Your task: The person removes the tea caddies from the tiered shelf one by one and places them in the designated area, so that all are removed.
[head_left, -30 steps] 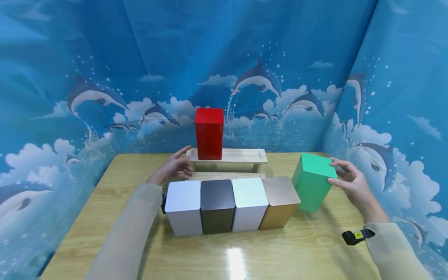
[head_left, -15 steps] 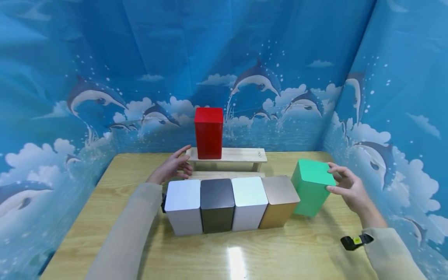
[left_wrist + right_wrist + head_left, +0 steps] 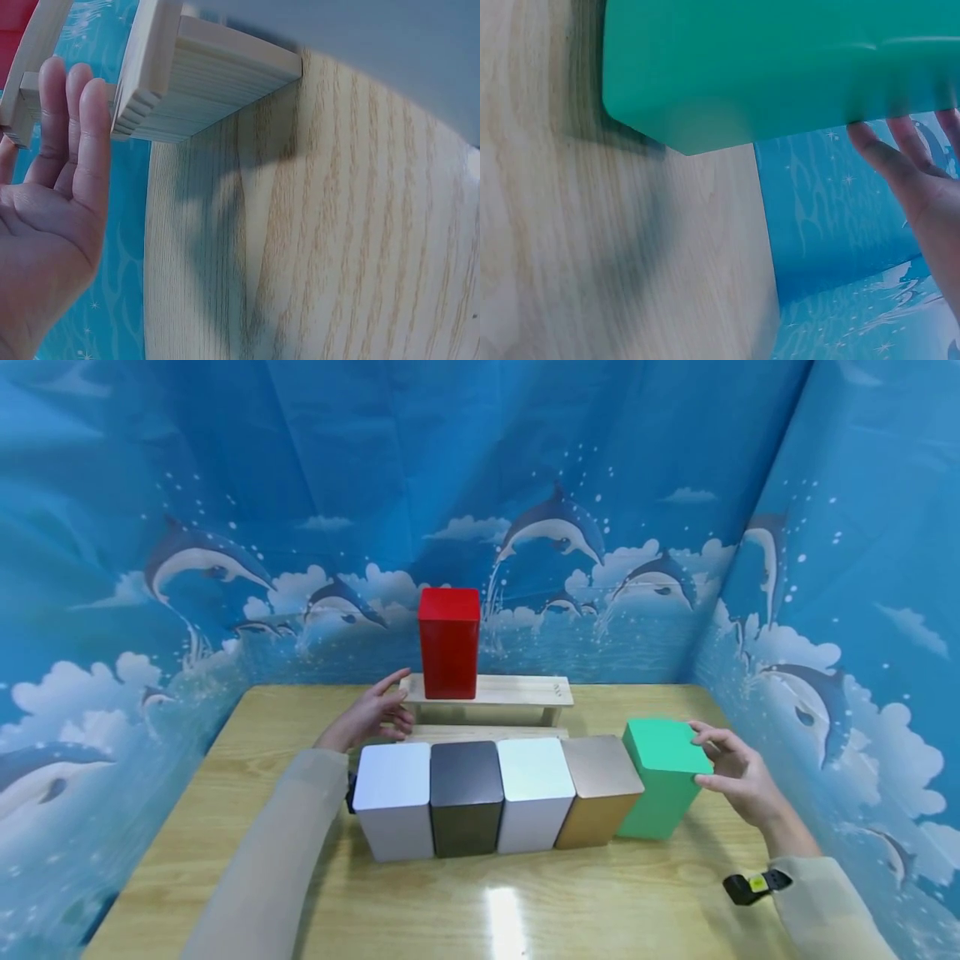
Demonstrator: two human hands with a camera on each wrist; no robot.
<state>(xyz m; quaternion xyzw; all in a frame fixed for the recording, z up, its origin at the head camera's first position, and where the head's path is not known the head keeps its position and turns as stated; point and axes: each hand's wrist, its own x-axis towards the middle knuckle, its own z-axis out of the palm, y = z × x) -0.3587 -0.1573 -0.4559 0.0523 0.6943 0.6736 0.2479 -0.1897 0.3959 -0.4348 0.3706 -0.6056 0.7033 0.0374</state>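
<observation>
My right hand (image 3: 738, 771) grips the right side of a tall green box (image 3: 663, 781), thumb near its front edge, fingers toward the back. In the right wrist view, fingertips (image 3: 859, 133) meet the side of the green box (image 3: 780, 52); the thumb is out of that view. The green box stands upright beside a gold box (image 3: 600, 777), at the row's right end. My left hand (image 3: 372, 714) is at the left end of a low wooden shelf (image 3: 517, 690), fingers extended. The left wrist view shows those fingers (image 3: 94, 142) straight beside the shelf's end.
A glossy red box (image 3: 448, 647) stands on the shelf's upper tier. In front of the shelf, a white box (image 3: 536, 777), a black box (image 3: 467, 781) and a light grey box (image 3: 393, 785) form a row with the gold one. A dolphin-print curtain (image 3: 480, 460) borders the table (image 3: 585, 902).
My right hand has brought the green box leftward and toward me, from a tilt to upright against the gold box's side. The left hand and other boxes have stayed put.
</observation>
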